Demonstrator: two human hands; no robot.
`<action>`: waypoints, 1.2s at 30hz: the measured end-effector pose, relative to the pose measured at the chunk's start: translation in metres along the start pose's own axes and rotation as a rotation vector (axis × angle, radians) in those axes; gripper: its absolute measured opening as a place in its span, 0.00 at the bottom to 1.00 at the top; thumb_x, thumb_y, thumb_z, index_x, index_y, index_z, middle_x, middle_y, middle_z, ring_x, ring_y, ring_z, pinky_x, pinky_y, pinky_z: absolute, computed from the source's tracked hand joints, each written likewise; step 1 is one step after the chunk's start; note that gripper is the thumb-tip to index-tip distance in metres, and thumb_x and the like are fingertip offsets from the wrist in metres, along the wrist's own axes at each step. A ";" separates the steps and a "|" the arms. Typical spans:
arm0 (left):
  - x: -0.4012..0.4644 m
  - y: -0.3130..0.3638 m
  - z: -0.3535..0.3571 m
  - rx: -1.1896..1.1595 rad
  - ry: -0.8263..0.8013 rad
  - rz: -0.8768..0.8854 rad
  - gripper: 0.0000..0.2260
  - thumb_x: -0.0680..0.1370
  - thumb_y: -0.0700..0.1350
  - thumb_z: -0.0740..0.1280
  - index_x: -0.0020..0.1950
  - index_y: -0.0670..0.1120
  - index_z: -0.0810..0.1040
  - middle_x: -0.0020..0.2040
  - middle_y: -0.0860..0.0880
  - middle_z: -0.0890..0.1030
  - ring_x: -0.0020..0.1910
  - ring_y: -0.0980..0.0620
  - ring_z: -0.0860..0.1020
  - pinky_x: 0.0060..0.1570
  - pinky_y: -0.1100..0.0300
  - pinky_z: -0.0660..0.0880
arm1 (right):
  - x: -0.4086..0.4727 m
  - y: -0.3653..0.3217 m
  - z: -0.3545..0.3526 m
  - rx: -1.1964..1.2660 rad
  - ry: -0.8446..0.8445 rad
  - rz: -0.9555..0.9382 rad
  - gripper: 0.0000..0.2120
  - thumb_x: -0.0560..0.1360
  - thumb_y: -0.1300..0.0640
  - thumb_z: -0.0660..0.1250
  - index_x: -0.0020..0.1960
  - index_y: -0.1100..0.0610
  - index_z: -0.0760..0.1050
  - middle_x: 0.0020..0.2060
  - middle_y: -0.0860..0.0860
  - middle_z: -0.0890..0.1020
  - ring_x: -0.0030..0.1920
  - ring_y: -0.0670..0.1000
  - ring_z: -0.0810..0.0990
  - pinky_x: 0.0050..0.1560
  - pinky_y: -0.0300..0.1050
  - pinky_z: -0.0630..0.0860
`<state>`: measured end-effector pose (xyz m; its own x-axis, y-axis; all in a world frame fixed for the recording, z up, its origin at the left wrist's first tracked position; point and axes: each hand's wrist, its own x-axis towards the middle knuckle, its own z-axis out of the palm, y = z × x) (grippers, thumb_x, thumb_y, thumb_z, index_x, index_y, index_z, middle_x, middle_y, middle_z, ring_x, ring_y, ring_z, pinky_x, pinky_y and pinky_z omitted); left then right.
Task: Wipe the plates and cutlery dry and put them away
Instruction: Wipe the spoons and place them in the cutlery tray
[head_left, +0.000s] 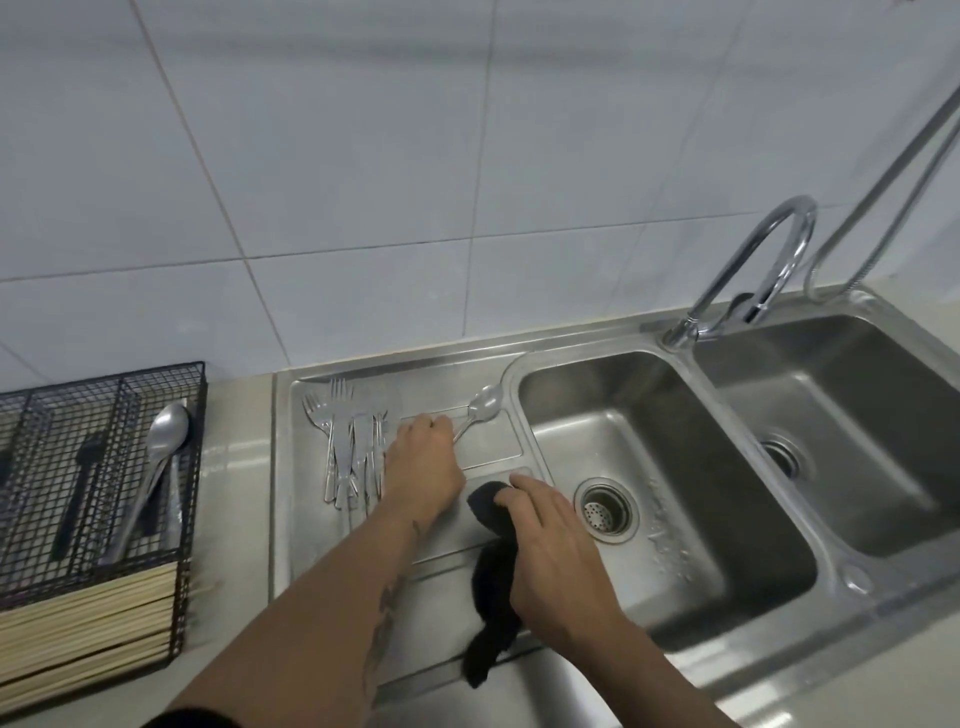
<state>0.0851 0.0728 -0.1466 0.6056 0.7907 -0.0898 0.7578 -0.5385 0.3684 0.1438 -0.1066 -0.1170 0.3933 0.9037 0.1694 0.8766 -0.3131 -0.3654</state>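
On the steel drainboard (311, 525), my left hand (422, 462) pinches the handle of a spoon (483, 406) whose bowl points toward the back right. Several forks and knives (349, 441) lie in a bundle just left of that hand. My right hand (550, 545) grips a black cloth (493, 587) that hangs down over the drainboard's front part. At the far left, a black wire cutlery basket (130, 384) holds a large spoon (156, 467) and dark-handled utensils (78, 483). No plates are in view.
Bundled wooden chopsticks (88, 623) fill the basket's near section. Right of the drainboard are two steel sink basins (649, 467), each with a drain. A curved chrome tap (753, 265) rises behind them, and a metal hose (893, 171) runs up the tiled wall.
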 end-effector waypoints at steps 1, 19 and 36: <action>0.001 0.001 -0.001 -0.007 -0.012 -0.020 0.15 0.74 0.36 0.62 0.60 0.45 0.75 0.59 0.45 0.75 0.60 0.44 0.71 0.59 0.52 0.72 | 0.000 0.001 0.002 -0.007 -0.004 -0.008 0.25 0.64 0.60 0.54 0.60 0.51 0.70 0.63 0.53 0.74 0.62 0.56 0.74 0.65 0.46 0.69; 0.006 -0.009 -0.002 0.385 -0.093 0.148 0.19 0.78 0.40 0.61 0.68 0.44 0.65 0.64 0.43 0.71 0.62 0.42 0.71 0.61 0.48 0.72 | -0.024 0.011 0.031 0.068 -0.140 0.002 0.28 0.59 0.59 0.67 0.59 0.45 0.73 0.56 0.45 0.77 0.53 0.53 0.76 0.49 0.42 0.79; -0.055 -0.043 -0.053 0.384 -0.021 0.197 0.22 0.75 0.37 0.64 0.68 0.48 0.65 0.61 0.48 0.75 0.57 0.45 0.77 0.55 0.53 0.71 | 0.010 0.012 -0.028 0.155 0.147 0.089 0.24 0.63 0.64 0.61 0.55 0.46 0.79 0.49 0.41 0.78 0.49 0.50 0.75 0.46 0.45 0.76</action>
<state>0.0063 0.0679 -0.1081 0.7498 0.6578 -0.0721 0.6599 -0.7513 0.0092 0.1661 -0.1091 -0.0936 0.5134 0.8187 0.2572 0.7878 -0.3308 -0.5196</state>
